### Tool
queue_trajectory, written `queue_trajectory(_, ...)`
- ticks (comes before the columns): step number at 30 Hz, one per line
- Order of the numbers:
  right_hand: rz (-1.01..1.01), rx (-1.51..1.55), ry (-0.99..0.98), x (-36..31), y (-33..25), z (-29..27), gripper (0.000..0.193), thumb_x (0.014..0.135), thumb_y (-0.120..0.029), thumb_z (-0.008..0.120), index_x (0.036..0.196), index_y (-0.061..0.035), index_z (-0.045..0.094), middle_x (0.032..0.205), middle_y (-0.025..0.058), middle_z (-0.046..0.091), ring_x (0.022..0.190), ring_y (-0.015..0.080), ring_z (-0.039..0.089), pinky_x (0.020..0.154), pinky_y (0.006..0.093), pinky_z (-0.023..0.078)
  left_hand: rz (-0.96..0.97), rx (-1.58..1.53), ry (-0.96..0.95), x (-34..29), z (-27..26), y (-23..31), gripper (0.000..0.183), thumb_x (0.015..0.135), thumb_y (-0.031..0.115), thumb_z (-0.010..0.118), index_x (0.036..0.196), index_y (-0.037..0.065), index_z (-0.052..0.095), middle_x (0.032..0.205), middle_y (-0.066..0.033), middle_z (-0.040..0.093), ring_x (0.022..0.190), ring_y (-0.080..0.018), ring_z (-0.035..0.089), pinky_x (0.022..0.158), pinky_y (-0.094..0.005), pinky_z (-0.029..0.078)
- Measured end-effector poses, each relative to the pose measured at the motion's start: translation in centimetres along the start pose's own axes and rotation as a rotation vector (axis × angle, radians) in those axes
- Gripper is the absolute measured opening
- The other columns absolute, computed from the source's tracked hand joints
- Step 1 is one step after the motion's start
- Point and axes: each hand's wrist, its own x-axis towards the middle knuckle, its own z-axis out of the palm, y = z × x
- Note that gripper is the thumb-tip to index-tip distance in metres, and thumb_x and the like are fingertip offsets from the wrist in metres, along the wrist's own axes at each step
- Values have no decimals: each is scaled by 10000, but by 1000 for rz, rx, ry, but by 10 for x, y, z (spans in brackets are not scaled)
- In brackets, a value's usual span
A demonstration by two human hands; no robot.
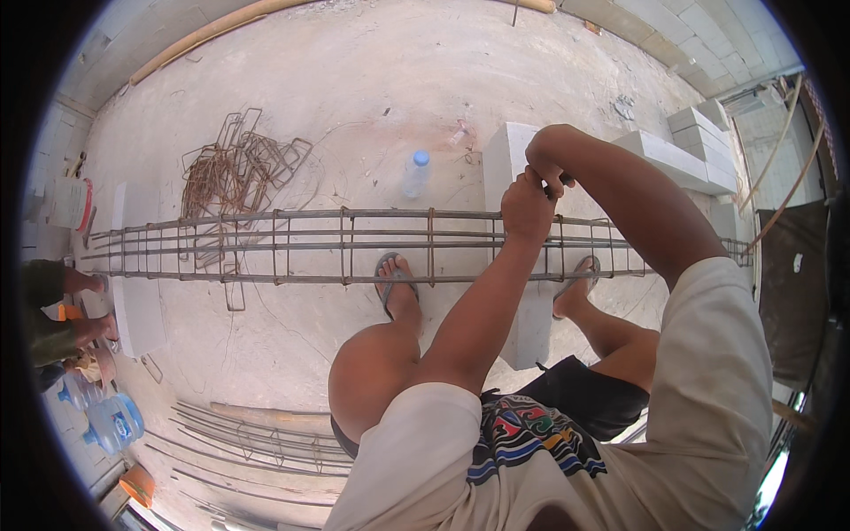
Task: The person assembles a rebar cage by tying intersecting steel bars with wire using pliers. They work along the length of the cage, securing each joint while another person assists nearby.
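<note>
A long rebar cage (390, 214), made of parallel steel bars with square stirrups tied around them, stretches across in front of me above the floor. Close together at its far side, right of centre, are both my hands. My left hand (528, 208) is closed by the far top bar; whatever it grips is hidden. My right hand (549, 157) bends over from above, its fingers curled on a small dark tool or handle (561, 183), mostly covered by the fingers. A pale block (506, 152) passes beneath the cage there.
Loose wire stirrups (232, 173) lie heaped beyond the cage, with a plastic bottle (416, 174) nearby. Pale blocks (699, 146) stand at right; another (137, 292) supports the left end. Another person's foot (106, 327) is there. Water jugs (115, 423) and rebar (266, 438) lie nearer.
</note>
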Motion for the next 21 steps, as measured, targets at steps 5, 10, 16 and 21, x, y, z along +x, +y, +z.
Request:
queue_trajectory(5, 13, -333, 553, -27, 5, 32, 343, 677, -231, 793, 990, -113, 716, 892, 54, 677, 908, 244, 623, 891, 470, 463, 32, -12, 120, 10, 16, -6, 348, 706, 127, 734, 970, 46, 522, 790, -143, 636, 728, -342, 643, 665, -452, 520)
queue_trajectory(10, -54, -658, 1300, -21, 19, 71, 357, 854, -162, 579, 1199, -72, 604, 976, 54, 586, 1014, 223, 537, 1063, 517, 299, -92, -99, -34, 25, -8, -3, 369, 706, 89, 693, 1009, 10, 497, 841, -193, 649, 806, -385, 654, 726, -471, 519)
queue_trajectory(16, -156, -681, 1311, -12, 34, 54, 303, 848, -170, 606, 1148, -130, 608, 922, 34, 590, 994, 208, 545, 1000, 440, 360, -147, -164, -56, 31, -2, -1, 435, 724, 62, 652, 1106, -11, 458, 996, -228, 598, 928, -385, 616, 796, -482, 487)
queue_trajectory(21, -193, -518, 1074, -13, 32, 46, 286, 838, -147, 620, 1124, -140, 632, 890, 20, 609, 946, 182, 567, 915, 369, 397, -125, -86, 57, 24, 19, -1, 484, 734, 24, 619, 1178, 6, 425, 1046, -215, 550, 965, -382, 564, 854, -492, 431)
